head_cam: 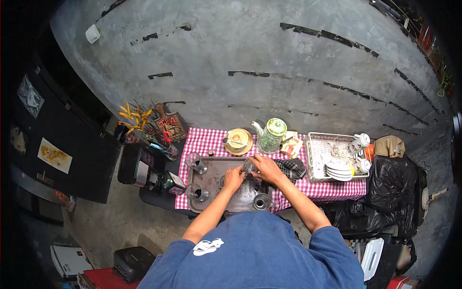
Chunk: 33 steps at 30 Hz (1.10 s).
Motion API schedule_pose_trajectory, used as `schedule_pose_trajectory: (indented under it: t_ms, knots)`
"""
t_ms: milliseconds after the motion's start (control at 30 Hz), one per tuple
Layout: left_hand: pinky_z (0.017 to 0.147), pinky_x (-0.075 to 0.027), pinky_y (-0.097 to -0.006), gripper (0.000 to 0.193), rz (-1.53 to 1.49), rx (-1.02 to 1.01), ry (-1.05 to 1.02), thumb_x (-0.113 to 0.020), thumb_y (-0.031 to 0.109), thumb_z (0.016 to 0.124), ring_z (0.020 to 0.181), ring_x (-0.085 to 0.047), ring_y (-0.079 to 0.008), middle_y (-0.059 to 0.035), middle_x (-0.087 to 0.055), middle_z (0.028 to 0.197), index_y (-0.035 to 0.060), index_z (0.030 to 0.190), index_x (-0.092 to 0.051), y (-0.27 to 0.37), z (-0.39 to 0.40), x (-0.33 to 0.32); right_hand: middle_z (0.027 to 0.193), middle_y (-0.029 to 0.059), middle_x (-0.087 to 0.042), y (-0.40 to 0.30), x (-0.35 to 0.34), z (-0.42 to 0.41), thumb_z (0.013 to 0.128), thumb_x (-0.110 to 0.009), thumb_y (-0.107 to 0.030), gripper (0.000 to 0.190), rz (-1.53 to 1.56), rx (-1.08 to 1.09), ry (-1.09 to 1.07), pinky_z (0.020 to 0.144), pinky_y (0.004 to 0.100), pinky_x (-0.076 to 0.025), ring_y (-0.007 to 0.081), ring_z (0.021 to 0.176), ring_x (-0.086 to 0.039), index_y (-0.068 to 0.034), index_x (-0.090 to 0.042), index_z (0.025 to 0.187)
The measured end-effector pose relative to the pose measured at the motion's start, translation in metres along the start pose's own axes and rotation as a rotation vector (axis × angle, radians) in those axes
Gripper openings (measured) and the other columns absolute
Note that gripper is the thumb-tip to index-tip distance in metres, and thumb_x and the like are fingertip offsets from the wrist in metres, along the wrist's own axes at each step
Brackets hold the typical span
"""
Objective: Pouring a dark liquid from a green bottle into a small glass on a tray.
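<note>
My right hand (267,169) grips a clear drinking glass (248,165) above the brown serving tray (213,164). The fingertips of my left hand (234,178) are at the lower left side of that glass; whether they grip it or only touch it is hard to see. Behind my left wrist a rounded glass edge (221,181) shows in part. Two tilted glasses, an upper one (196,162) and a lower one (197,192), are at the tray's left side. Another glass (261,201) stands near its front right corner. Just right of my right hand lies a dark checked cloth (291,168).
Behind the tray are a lidded cup on a saucer (238,141), a green patterned teapot (271,135) and a yellow packet (291,145). A white wicker basket (311,159) on the right holds cups and stacked saucers. A black dispenser (135,166) stands left. The checked tablecloth (325,189) covers the table.
</note>
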<state>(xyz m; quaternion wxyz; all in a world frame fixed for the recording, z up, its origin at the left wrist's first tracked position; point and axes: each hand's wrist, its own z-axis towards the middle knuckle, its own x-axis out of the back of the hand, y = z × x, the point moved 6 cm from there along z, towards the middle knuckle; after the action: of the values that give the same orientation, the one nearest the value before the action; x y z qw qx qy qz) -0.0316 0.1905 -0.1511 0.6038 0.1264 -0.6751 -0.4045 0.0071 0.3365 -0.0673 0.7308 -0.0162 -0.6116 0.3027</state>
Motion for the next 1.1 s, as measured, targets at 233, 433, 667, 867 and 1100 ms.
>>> schedule_pose_trajectory:
  t_ms: [233, 433, 667, 867, 1100]
  knots:
    - [0.101, -0.041, -0.0466, 0.017, -0.025, 0.064, -0.044, -0.072, 0.019, 0.081, 0.087, -0.066, -0.0353, -0.0143, -0.071, 0.085, 0.0090, 0.094, -0.068, -0.008, 0.003, -0.004, 0.107, 0.0149, -0.054, 0.002, -0.002, 0.001, 0.074, -0.078, -0.022, 0.063, -0.013, 0.017, 0.036, 0.080, 0.0439, -0.051, 0.0348, 0.093, -0.061, -0.001, -0.053, 0.128]
    - [0.103, -0.039, -0.0483, 0.016, 0.008, 0.055, -0.054, -0.072, 0.020, 0.082, 0.087, -0.066, -0.0352, -0.0138, -0.071, 0.085, 0.0089, 0.093, -0.067, -0.003, 0.003, -0.002, 0.110, 0.0148, -0.054, 0.007, -0.002, 0.005, 0.070, -0.079, -0.018, 0.066, 0.005, 0.001, -0.033, 0.083, 0.0446, -0.051, 0.0340, 0.096, -0.062, 0.000, -0.053, 0.128]
    - [0.105, -0.037, -0.0498, 0.017, 0.061, 0.045, -0.045, -0.072, 0.019, 0.081, 0.087, -0.067, -0.0342, -0.0128, -0.071, 0.084, 0.0092, 0.094, -0.067, 0.001, 0.002, -0.003, 0.108, 0.0148, -0.053, 0.008, -0.001, 0.001, 0.069, -0.080, -0.017, 0.066, 0.022, 0.010, 0.004, 0.081, 0.0446, -0.050, 0.0338, 0.093, -0.061, -0.002, -0.054, 0.127]
    - [0.107, -0.035, -0.0502, 0.019, 0.043, 0.079, -0.048, -0.073, 0.021, 0.080, 0.088, -0.067, -0.0328, -0.0125, -0.072, 0.085, 0.0085, 0.094, -0.067, -0.002, 0.001, -0.003, 0.106, 0.0158, -0.052, 0.009, 0.001, -0.006, 0.070, -0.081, -0.017, 0.065, 0.140, -0.043, 0.105, 0.079, 0.0430, -0.051, 0.0351, 0.092, -0.061, -0.002, -0.054, 0.127]
    - [0.108, -0.034, -0.0506, 0.021, 0.017, 0.161, -0.075, -0.074, 0.021, 0.080, 0.088, -0.068, -0.0291, -0.0107, -0.072, 0.086, 0.0082, 0.096, -0.067, -0.002, 0.001, 0.001, 0.094, 0.0066, -0.048, 0.030, 0.000, -0.015, 0.072, -0.083, -0.015, 0.060, 0.508, -0.398, 0.400, 0.063, 0.0293, -0.045, 0.0165, 0.069, -0.051, -0.003, -0.060, 0.126]
